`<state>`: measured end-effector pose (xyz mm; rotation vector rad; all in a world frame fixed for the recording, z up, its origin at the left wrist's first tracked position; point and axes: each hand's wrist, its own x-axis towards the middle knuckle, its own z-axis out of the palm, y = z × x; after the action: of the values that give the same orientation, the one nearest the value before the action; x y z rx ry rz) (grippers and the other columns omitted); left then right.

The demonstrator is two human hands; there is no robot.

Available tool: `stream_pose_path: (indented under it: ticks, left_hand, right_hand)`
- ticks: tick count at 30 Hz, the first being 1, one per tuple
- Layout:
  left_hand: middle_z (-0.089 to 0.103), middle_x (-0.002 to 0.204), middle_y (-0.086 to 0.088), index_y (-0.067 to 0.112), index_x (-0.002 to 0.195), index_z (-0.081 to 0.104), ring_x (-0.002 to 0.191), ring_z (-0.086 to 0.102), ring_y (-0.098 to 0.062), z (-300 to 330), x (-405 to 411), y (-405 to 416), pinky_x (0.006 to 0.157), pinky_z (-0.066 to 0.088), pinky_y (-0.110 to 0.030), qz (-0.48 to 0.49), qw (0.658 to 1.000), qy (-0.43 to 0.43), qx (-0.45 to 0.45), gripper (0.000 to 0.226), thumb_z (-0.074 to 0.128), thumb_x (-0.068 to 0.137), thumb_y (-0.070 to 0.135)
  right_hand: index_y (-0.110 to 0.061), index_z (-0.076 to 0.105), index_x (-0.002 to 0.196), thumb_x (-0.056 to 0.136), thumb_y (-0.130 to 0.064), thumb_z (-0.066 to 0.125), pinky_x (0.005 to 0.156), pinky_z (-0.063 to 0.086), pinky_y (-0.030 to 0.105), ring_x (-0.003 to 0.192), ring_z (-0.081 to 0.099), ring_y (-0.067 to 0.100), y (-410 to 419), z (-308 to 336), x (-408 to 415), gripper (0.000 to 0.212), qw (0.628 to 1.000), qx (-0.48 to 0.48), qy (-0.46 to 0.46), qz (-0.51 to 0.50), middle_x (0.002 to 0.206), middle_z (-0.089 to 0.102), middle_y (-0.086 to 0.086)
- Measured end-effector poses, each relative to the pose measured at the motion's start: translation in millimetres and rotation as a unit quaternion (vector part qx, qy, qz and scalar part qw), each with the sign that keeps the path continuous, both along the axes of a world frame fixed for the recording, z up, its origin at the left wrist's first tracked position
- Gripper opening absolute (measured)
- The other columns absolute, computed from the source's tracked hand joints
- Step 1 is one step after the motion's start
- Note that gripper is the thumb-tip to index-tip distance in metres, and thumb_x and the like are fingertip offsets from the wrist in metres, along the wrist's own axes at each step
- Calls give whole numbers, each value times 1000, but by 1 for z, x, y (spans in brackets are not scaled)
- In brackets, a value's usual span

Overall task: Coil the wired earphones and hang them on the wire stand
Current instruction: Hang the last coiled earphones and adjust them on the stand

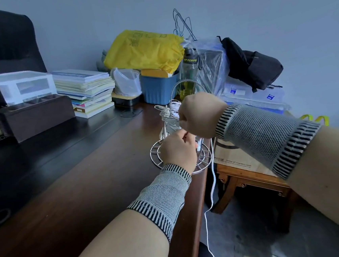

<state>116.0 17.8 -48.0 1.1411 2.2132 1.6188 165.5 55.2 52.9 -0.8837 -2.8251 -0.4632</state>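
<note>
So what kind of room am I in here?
Most likely a home office or study. A dark wooden desk holds a stack of books and small plastic drawers, with a black office chair behind. Bags and boxes are piled up at the far end.

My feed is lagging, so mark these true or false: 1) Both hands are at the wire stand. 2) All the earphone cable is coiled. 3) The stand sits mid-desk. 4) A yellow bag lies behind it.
1) True: left hand and right hand work at the wire stand.
2) False: a length of earphone cable hangs off the desk towards the floor.
3) False: it stands at the desk's right edge.
4) True: yellow bag.
</note>
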Motion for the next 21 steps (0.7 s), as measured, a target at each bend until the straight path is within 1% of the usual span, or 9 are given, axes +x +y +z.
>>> stream_pose_path:
  ticks: [1,4,6,8,10,13,15,18,21]
  left_hand:
    - [70,74,-1,15,64,64,65,54,-18,-1,-1,0,60,41,-29,4,1000,-3,-8,30,51,91,12]
    - [52,57,4,14,56,48,54,40,-13,-5,0,1,49,31,-26,11,1000,-17,-3,34,50,87,2]
    - [57,60,0,11,63,53,56,45,-16,-8,-2,3,52,34,-27,1,999,-21,27,28,51,90,6]
    - [63,68,-2,11,74,64,61,54,-21,-8,-3,4,56,41,-30,-7,999,-20,49,24,53,95,15]
    - [64,66,-5,8,76,66,60,57,-24,-9,-4,4,57,46,-35,-10,998,-16,66,27,53,96,20]
    - [46,52,1,10,65,57,49,39,-17,-10,-2,0,52,32,-31,-8,998,1,68,33,54,96,21]
    - [42,50,2,6,67,58,49,35,-17,-9,-1,0,52,31,-32,-5,998,4,67,32,55,95,21]
    - [37,47,3,3,65,56,50,33,-18,-8,0,-1,52,29,-31,-5,997,-2,77,32,56,92,20]
    - [38,46,6,12,58,51,47,34,-12,-6,0,-1,52,28,-28,-10,997,-15,75,36,58,91,23]
  right_hand:
    - [-11,62,81,91,-19,54,66,54,32,70,58,19,-3,-3,3,15,1000,17,-10,13,76,61,2]
    - [-15,61,83,91,-23,52,64,49,32,76,58,21,-5,-21,17,14,996,64,-2,58,83,56,-1]
    - [-16,65,88,92,-25,48,65,48,32,79,59,23,-1,-36,31,19,994,49,57,79,84,51,-3]
    - [-15,69,85,91,-26,46,64,50,33,72,59,21,4,-49,43,26,983,-2,160,87,77,54,-3]
    - [-13,71,82,92,-23,52,61,47,29,65,57,18,13,-56,52,24,969,-62,235,43,71,61,-2]
    - [-13,72,82,93,-23,57,51,37,17,57,51,7,23,-59,58,20,957,-153,242,-34,64,57,-8]
    - [-15,72,81,92,-23,59,49,36,13,57,52,4,28,-59,58,19,947,-194,248,-56,65,59,-8]
    - [-18,68,72,92,-25,60,46,34,14,51,48,3,32,-56,54,22,946,-209,233,-79,59,56,-8]
    - [-14,71,76,91,-28,61,50,43,19,59,55,9,34,-51,49,23,948,-208,218,-99,64,60,-6]
